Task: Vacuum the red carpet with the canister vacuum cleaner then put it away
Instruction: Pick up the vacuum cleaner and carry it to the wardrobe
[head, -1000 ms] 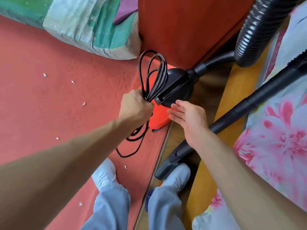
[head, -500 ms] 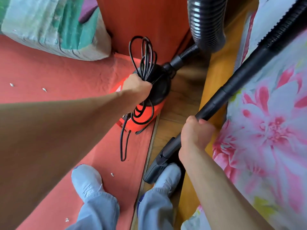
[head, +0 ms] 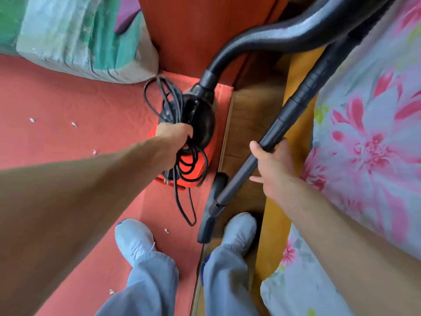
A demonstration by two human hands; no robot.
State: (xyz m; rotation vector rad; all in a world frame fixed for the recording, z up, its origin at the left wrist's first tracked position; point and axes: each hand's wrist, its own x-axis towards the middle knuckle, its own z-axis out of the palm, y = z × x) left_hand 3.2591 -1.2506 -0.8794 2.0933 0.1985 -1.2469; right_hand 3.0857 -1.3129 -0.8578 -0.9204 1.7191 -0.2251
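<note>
Now both hands have the vacuum, apparently ready to haul it out.
The right hand (head: 273, 161) has left the canister vacuum cleaner (head: 193, 166), at the corner of the red carpet (head: 68, 106), and wraps the wand (head: 293, 103); the left hand (head: 174, 135) still clenches the coiled cord (head: 159, 99). Scraps (head: 32, 120) suggest vacuuming hasn't begun. Whether the left also catches a handle is hidden; the hose (head: 262, 41) runs off-frame.
</note>
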